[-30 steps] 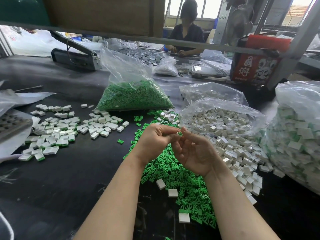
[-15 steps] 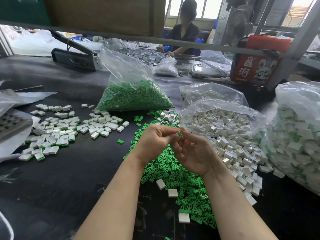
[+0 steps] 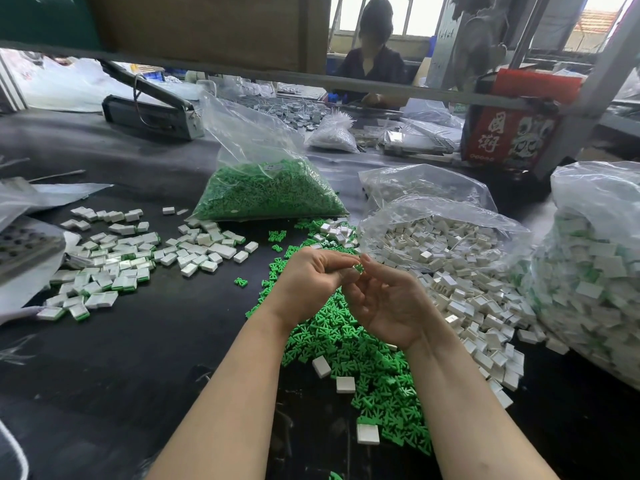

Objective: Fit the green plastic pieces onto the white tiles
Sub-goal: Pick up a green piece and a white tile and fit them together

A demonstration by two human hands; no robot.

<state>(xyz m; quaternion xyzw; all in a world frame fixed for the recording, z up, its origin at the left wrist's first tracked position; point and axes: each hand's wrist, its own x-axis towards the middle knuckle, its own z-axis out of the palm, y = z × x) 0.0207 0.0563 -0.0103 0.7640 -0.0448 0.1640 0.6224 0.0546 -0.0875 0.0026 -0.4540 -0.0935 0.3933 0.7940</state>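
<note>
Little has moved: both hands stay raised over the loose heap of green plastic pieces. Left hand and right hand pinch one small green-and-white tile between fingertips (mostly hidden). Risk: misaligned piece pops out, lost among the heap.

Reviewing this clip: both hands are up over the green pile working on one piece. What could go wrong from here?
1. The green piece is pinched only at the fingertips of the left hand and right hand; a slip would likely lose it in the loose green pile below.
2. The right forearm lies close beside the spilled white tiles and could knock some further out.
</note>
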